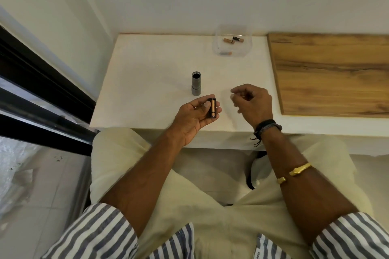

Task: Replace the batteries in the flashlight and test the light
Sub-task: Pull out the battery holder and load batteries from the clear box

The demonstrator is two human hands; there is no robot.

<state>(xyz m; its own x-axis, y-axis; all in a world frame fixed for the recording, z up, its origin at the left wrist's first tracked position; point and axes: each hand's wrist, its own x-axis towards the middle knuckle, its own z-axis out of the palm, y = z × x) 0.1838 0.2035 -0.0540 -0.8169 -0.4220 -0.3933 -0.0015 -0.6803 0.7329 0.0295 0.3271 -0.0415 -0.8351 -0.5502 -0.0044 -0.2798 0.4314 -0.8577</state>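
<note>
The grey flashlight body [196, 83] stands upright on the white table [147, 82], its open dark end facing up. Just in front of it, my left hand [194, 118] lies palm up and holds a black battery holder with a copper-coloured battery [212, 108] between thumb and fingers. My right hand [251, 101] hovers to the right of it, fingers loosely curled and pinched, with nothing visible in them. At the back of the table, a clear plastic box [232, 41] holds three loose copper-and-black batteries [229, 41].
A wooden board [330, 73] covers the right part of the table. The white wall runs behind the table. A dark window frame [42, 90] is at the left. My lap in pale trousers is under the table's front edge.
</note>
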